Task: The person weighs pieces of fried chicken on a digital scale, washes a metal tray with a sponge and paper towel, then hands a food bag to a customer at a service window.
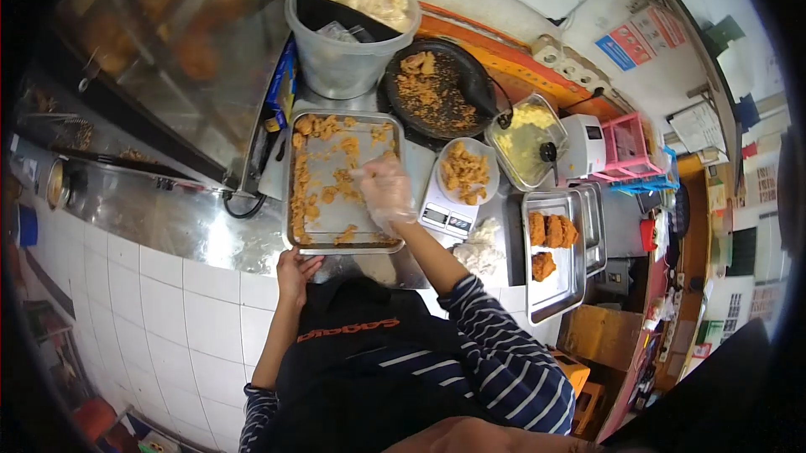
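Beneath our two hands, a rectangular silver metal tray (336, 225) is lying on the shiny steel counter (214, 233); small golden-brown crisp pieces (315, 125) are lining its left and far sides and dotting its middle. Our right hand (388, 188), wearing a loose clear plastic glove, is reaching over the tray's right side, its fingers pointing towards the pieces; we are failing to discern how far they are parting or whether they are holding anything. Our bare left hand (295, 275) is resting at the tray's near left corner, its fingers partly extending beside the rim; we are not managing to tell whether they are gripping it. Just right of the tray, a round whitish bowl (491, 163) of similar pieces is sitting on a white digital scale (445, 216). Behind, a round black pan (460, 46) is holding brown crumbs, and a tall translucent plastic bucket (348, 67) is standing beside it
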A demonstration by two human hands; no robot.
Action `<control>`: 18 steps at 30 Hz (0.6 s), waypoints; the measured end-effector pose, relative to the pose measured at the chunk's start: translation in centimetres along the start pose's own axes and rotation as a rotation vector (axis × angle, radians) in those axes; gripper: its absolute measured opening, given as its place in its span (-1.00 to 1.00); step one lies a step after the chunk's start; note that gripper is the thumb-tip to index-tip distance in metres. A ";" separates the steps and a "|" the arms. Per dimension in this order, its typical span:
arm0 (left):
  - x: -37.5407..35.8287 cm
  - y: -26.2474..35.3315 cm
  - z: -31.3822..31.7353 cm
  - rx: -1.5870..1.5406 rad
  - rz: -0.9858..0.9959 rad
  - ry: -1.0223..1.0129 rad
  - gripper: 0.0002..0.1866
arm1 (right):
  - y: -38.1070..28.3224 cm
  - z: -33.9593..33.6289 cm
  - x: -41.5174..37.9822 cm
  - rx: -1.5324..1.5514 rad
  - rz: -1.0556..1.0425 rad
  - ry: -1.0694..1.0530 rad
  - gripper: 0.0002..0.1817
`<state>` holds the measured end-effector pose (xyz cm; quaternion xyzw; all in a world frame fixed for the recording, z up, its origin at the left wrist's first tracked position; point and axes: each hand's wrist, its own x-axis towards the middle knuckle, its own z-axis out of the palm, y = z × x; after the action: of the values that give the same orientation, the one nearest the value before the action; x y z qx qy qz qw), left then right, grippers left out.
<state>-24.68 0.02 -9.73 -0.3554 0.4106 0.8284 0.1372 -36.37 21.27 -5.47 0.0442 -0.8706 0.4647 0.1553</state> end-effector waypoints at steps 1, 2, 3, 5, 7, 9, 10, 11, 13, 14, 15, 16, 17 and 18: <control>0.1 -0.1 -0.2 -0.007 -0.002 -0.001 -0.79 | -0.3 -0.6 0.2 0.097 0.182 0.219 -0.94; 0.1 -0.1 -0.1 -0.016 -0.001 0.001 -0.79 | 1.8 -1.8 0.5 0.052 0.154 0.353 -0.94; 0.1 0.0 0.0 -0.014 -0.001 0.000 -0.79 | 4.1 -3.8 0.9 0.009 0.125 0.483 -0.94; -0.2 0.3 0.3 -0.006 -0.002 0.009 -0.81 | 5.0 -8.5 1.5 -0.387 0.254 0.547 -0.87; -0.4 0.5 0.5 0.001 -0.007 0.014 -0.82 | 3.9 -11.8 1.7 -0.580 0.323 0.511 -0.78; -0.6 0.7 0.6 0.004 -0.026 0.026 -0.84 | 6.0 -13.1 1.2 -0.699 0.213 0.481 -0.76; -0.6 0.7 0.6 -0.005 -0.018 0.035 -0.84 | 5.7 -13.2 1.3 -0.824 0.104 0.462 -0.73; -0.6 0.7 0.6 -0.004 -0.014 0.038 -0.84 | 5.3 -13.2 1.3 -0.816 0.094 0.454 -0.73; -0.4 0.5 0.4 -0.013 -0.006 0.033 -0.83 | 3.7 -13.5 1.4 -0.857 0.265 0.225 -0.75; -0.4 0.4 0.3 -0.020 -0.002 0.041 -0.83 | 2.5 -13.4 1.9 -0.852 0.257 0.218 -0.75; -0.4 0.4 0.3 -0.030 0.000 0.034 -0.83 | 1.3 -13.2 2.2 -0.954 0.124 0.238 -0.76; -0.5 0.4 0.3 -0.039 0.000 0.026 -0.82 | 0.7 -12.9 2.5 -1.053 -0.010 0.259 -0.76; -0.5 0.4 0.4 -0.043 0.002 0.033 -0.82 | 1.7 -12.9 3.5 -0.992 -0.239 0.145 -0.76; -0.6 0.4 0.4 -0.044 0.003 0.032 -0.82 | 2.2 -11.9 4.4 -0.988 -0.241 0.140 -0.76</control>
<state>-24.69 0.10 -8.91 -0.3709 0.3950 0.8316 0.1218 -38.29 32.61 0.38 0.0341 -0.9625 -0.0215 0.2682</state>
